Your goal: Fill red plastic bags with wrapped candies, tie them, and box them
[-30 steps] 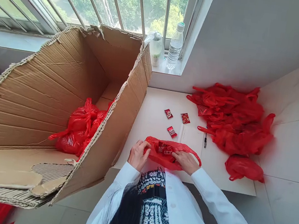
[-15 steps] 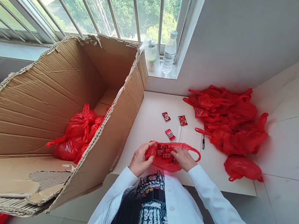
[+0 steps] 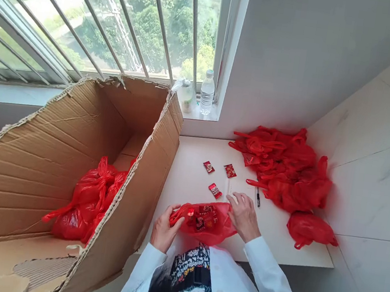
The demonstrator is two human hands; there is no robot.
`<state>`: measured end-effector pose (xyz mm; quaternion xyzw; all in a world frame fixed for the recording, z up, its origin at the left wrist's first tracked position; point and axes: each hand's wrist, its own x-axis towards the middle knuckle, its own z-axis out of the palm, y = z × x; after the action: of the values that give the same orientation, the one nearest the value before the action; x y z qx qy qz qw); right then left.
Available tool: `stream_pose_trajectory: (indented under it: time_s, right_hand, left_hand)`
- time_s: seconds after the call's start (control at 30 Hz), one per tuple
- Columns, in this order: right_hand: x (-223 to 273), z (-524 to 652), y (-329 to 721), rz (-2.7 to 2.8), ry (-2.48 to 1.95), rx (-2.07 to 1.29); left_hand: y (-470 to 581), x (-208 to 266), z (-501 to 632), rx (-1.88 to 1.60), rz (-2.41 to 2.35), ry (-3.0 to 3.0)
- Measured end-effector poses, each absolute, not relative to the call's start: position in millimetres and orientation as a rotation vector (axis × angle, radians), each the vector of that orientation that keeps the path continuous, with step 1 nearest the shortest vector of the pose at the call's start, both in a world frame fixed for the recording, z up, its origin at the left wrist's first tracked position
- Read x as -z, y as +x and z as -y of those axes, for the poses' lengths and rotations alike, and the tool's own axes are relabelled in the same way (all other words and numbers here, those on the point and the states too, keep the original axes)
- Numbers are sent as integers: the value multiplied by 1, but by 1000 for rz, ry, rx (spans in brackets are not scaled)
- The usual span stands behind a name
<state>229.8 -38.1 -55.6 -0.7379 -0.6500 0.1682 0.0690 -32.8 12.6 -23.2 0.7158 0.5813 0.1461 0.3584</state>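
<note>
A red plastic bag (image 3: 217, 233) lies open at the near edge of the white table, with several small red packets (image 3: 203, 217) inside it. My left hand (image 3: 165, 229) grips the bag's left side between thumb and fingers. At the right rim, my right hand (image 3: 245, 217) has its fingers bent on the edge of the plastic and holds it out. Beyond the bag lie three loose packets: a tilted one (image 3: 215, 190) nearest the bag, a dark red one (image 3: 230, 171) and another (image 3: 208, 167) at the left.
A tall cardboard box (image 3: 147, 178) stands at the left, with tied red bags (image 3: 89, 199) inside. Heaped red bags (image 3: 286, 168) cover the table's back right, near a black pen (image 3: 258, 197) and a paper sheet (image 3: 233, 187). A water bottle (image 3: 207, 93) stands on the sill.
My right hand has come out of the bag's mouth to its right rim. The bag is spread wider, showing more of the packets. The whole view has shifted.
</note>
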Motion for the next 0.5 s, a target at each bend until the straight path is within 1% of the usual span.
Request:
stream_pose_trajectory:
  time_s: [0.1,0.17,0.27,0.37,0.43,0.5]
  right_hand:
    - [58,54,254,1565,-2463,-777]
    - [57,61,265,1474,-2445,-944]
    - [41,64,268,1423,-2280,-976]
    - [8,55,254,1395,-2043,-850]
    - [-13,46,237,1457,-1906,-787]
    - [-28,39,216,1577,-1769,-807]
  left_hand:
    - [-43,20,-11,-244,-1555,1982]
    - [-50,13,-9,-131,-1604,2049]
    - [-53,-5,-11,-24,-1611,2163]
    - [-41,-22,-21,-192,-1429,2226]
    - [-23,-24,-27,-408,-1194,1979]
    - [-3,-17,-30,-552,-968,1589]
